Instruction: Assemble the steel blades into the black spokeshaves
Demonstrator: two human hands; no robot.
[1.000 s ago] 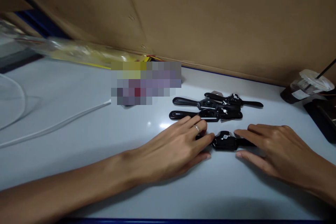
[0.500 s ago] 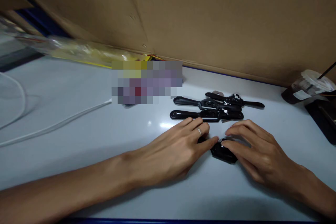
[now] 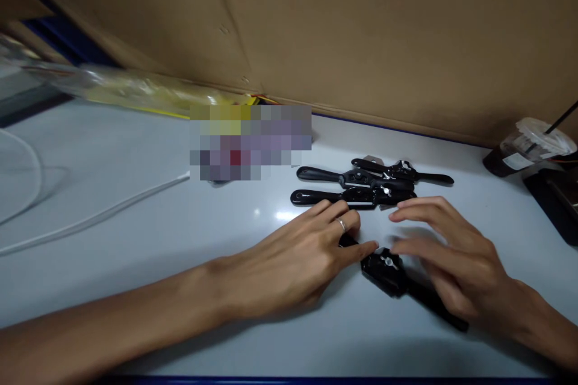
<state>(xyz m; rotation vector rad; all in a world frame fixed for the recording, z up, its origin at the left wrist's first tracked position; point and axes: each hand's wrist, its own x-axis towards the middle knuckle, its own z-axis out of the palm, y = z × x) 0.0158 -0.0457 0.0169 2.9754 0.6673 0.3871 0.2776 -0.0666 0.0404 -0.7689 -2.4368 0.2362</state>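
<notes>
A black two-handled tool (image 3: 388, 274) with a silver screw on its middle lies slanted on the pale table. My left hand (image 3: 316, 246), with a ring on one finger, is closed round its left handle, thumb beside the middle part. Above the right handle hovers my right hand (image 3: 456, 258), its fingers apart and holding nothing. Just beyond my hands lie similar black tools: one nearest (image 3: 316, 197), a second (image 3: 318, 174) behind it, and a third (image 3: 433, 178) farthest back with a silver part on it.
At the right edge stand a plastic cup (image 3: 515, 147) of dark drink with a straw and a black object (image 3: 548, 207). A white cable (image 3: 112, 210) crosses the left side. Yellow plastic packaging (image 3: 149, 93) and a blurred-out patch lie by the cardboard wall (image 3: 361, 30).
My right hand has lifted off the tool's middle and opened, baring the silver screw and right handle. My left hand has hardly moved.
</notes>
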